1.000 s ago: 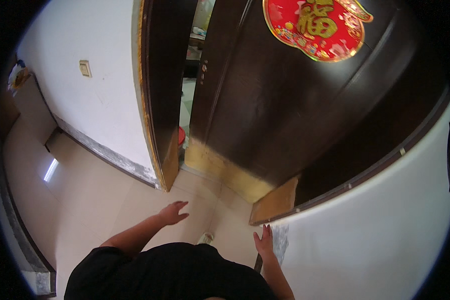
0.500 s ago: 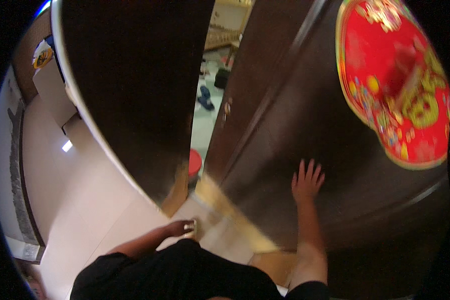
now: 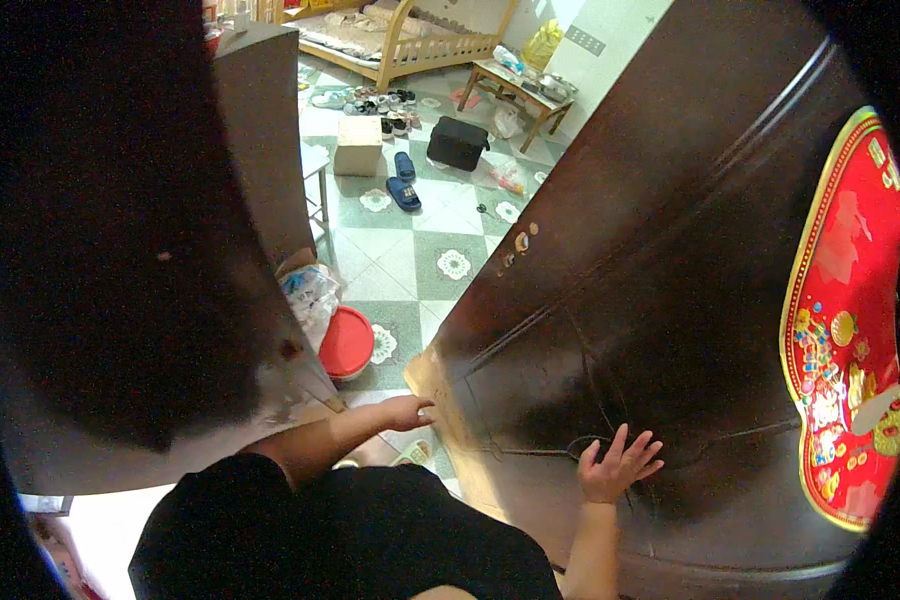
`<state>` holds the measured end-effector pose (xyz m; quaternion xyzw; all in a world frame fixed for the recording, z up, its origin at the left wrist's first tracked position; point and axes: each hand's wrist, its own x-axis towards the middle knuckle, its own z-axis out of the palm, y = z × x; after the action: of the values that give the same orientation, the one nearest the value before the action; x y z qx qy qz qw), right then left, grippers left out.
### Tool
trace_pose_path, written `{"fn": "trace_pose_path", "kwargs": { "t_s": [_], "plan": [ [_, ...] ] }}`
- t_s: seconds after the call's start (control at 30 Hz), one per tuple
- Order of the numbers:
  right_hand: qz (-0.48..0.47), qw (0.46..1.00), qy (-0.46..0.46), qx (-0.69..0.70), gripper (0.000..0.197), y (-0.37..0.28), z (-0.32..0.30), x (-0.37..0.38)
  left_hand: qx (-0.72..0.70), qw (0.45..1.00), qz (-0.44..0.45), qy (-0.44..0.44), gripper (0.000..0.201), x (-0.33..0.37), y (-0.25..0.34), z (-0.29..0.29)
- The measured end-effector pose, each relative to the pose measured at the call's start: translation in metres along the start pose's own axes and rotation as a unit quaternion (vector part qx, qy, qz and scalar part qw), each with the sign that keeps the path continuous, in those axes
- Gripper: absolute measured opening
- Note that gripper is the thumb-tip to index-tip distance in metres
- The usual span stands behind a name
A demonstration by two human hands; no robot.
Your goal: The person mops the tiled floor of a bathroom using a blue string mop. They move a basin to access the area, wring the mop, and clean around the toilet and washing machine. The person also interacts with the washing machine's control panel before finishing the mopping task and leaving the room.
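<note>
A dark brown door stands swung inward on the right, carrying a red and gold paper decoration. Flat against its lower panel, with fingers spread, lies my right hand. In front of my body, low by the doorway, is my left hand. Its fingers are curled, and something small and pale shows at them that I cannot make out. Below that hand a light-coloured slipper is partly visible on the threshold.
Dark door leaf fills the left side. Just inside stands a red-lidded bucket beside a plastic bag. Farther in are blue slippers, a pale box, a black bag, a low table and a wooden bed.
The gap at the doorway has widened, showing much more of the room. My view has moved forward toward the threshold. Both hands have moved with me, the right still against the door.
</note>
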<state>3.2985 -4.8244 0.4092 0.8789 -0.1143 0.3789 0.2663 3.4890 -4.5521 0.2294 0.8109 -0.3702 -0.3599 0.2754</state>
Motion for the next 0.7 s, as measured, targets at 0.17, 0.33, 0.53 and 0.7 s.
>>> {"fn": "trace_pose_path", "kwargs": {
  "t_s": [0.17, 0.33, 0.53, 0.7],
  "plan": [
    [-0.023, 0.989, 0.023, 0.146, 0.046, -0.025, 0.052, 0.032, -0.001, 0.998, -0.050, -0.031, 0.053, 0.029, -0.014, -0.014],
    [-0.051, 0.950, -0.108, 0.289, 0.050, -0.072, 0.134, 0.111, -0.017, 0.994, -0.095, 0.053, 0.047, 0.047, -0.035, -0.063],
    [-0.091, 0.947, -0.164, 0.261, 0.047, -0.050, 0.273, 0.169, -0.155, 0.966, -0.173, 0.109, 0.047, 0.096, -0.068, -0.065],
    [-0.221, 0.897, -0.382, -0.026, 0.046, -0.020, 0.369, 0.233, -0.155, 0.959, -0.208, 0.111, 0.050, 0.152, -0.148, -0.082]
  ]
}}
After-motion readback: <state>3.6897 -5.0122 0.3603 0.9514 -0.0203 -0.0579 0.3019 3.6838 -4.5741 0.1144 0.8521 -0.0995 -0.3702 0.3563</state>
